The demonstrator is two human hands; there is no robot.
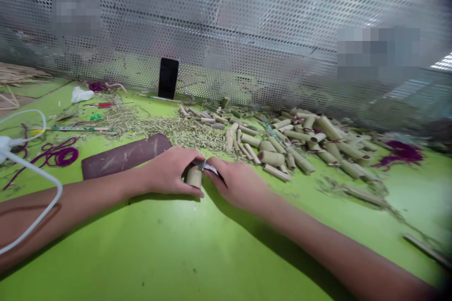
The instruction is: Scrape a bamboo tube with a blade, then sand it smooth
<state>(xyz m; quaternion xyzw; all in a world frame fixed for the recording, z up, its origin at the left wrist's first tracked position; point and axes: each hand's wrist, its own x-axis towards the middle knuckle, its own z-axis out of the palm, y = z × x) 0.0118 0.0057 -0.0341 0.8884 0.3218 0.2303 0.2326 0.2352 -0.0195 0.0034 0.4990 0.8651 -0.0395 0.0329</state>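
Grips tube (194, 178) in left hand (174, 171); clasps tool (211, 168) in right hand (243, 183), near tube's top. Appears partway done, with cut pieces (272, 158) heaped beyond, held tube likely unfinished.

Pale bamboo piece (194, 177) — near-upright, metal tool (211, 168) alongside
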